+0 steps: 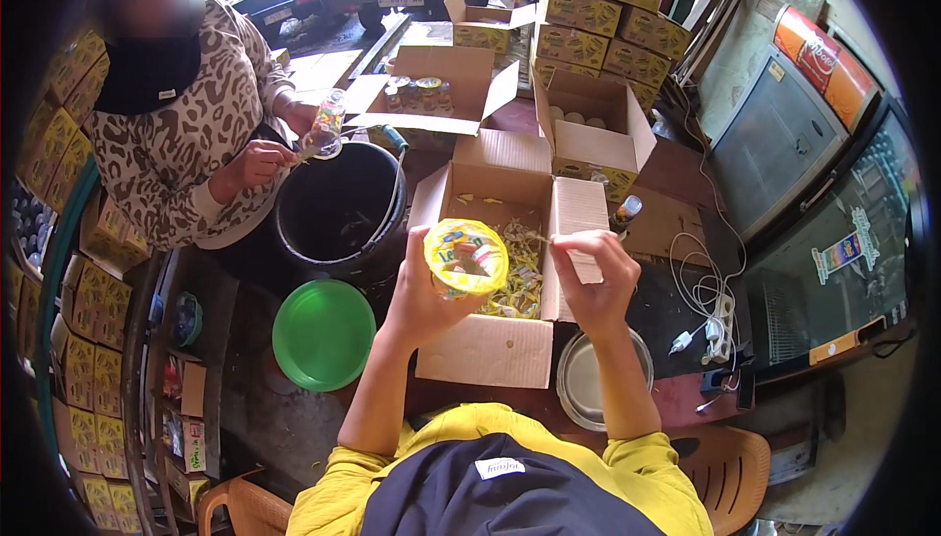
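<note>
My left hand (421, 291) grips a small jar with a yellow foil lid (466, 257), lid turned up toward the camera, over an open cardboard box (490, 345). My right hand (593, 271) hovers just right of the jar, fingers pinched on a thin strip or peel that I cannot make out clearly. Yellow scraps (520, 276) lie in a heap inside the box.
A person in a spotted top (196, 124) at left holds a jar (326, 129) over a black bucket (338, 208). A green lid (323, 335), a metal bowl (580, 384), more open boxes with jars (421, 95), stacked cartons (598, 7), cables (706, 311) and coolers (784, 134) surround me.
</note>
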The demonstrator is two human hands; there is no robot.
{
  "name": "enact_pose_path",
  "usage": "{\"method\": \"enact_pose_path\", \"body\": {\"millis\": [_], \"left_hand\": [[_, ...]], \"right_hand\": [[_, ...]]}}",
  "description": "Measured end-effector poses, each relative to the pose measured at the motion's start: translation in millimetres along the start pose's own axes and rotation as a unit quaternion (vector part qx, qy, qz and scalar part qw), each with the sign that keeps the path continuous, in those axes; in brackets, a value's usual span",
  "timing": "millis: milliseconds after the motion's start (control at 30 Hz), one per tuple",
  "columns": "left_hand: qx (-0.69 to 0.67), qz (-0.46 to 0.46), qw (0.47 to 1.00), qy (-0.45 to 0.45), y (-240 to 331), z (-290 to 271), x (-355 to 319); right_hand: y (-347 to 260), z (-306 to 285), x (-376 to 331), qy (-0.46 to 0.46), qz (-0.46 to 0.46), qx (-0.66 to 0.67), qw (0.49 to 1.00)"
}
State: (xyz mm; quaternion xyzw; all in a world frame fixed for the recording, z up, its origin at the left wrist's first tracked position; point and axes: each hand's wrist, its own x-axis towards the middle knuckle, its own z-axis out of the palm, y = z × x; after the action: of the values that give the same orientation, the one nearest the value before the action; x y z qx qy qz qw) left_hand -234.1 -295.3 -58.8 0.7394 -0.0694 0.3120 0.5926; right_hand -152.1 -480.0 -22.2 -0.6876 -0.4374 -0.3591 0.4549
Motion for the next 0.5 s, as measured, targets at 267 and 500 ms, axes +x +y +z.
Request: {"method": "enact_pose_path", "body": {"millis": [267,500], "left_hand": [[0.216,0.127,0.966,0.063,10,-4,-2],[0.210,0.134,0.966,0.067,14,-5,1]], "right_hand": [[-19,-5,14,-0.093,-0.172,-0.166,0.966],[-16,0,17,-0.133,-0.208,-0.199,0.949]]}}
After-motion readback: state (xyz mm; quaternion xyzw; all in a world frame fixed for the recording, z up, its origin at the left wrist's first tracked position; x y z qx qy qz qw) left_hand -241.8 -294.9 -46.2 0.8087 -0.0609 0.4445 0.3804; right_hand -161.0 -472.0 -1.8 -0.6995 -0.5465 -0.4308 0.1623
